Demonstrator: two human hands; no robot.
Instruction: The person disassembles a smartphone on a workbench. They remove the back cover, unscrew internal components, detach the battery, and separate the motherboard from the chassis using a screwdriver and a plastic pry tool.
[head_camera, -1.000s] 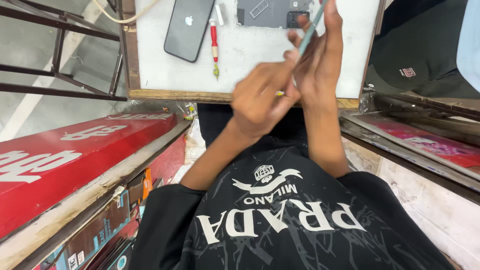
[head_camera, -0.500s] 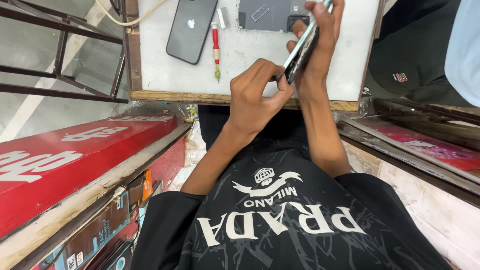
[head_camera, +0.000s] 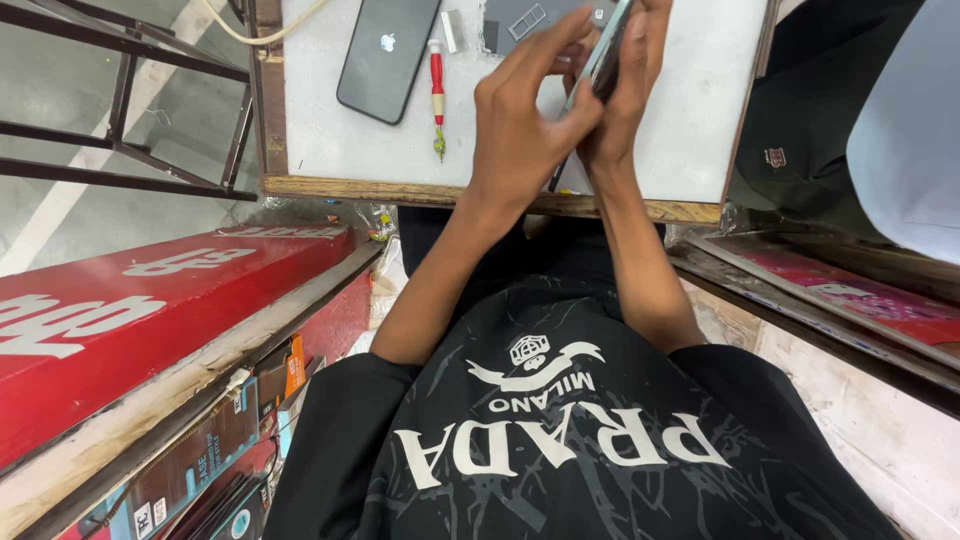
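Note:
Both my hands hold a slim phone (head_camera: 606, 52) edge-on above the white table top (head_camera: 340, 150). My right hand (head_camera: 632, 95) wraps its far side. The fingers of my left hand (head_camera: 520, 135) pinch and press along its near edge. On the table to the left lie a black phone (head_camera: 385, 55), face down, and a red-handled screwdriver (head_camera: 437, 85). A grey device body (head_camera: 528, 20) is partly hidden behind my hands.
The table has a wooden front edge (head_camera: 420, 190). A dark metal frame (head_camera: 130, 110) stands at the left, above a long red board (head_camera: 120, 310). Boxes (head_camera: 200, 450) are stacked at the lower left. Another person in dark clothes (head_camera: 800, 120) is at the right.
My left hand has moved up the table and closed its fingers on the phone's edge. The phone is now raised higher and turned more edge-on.

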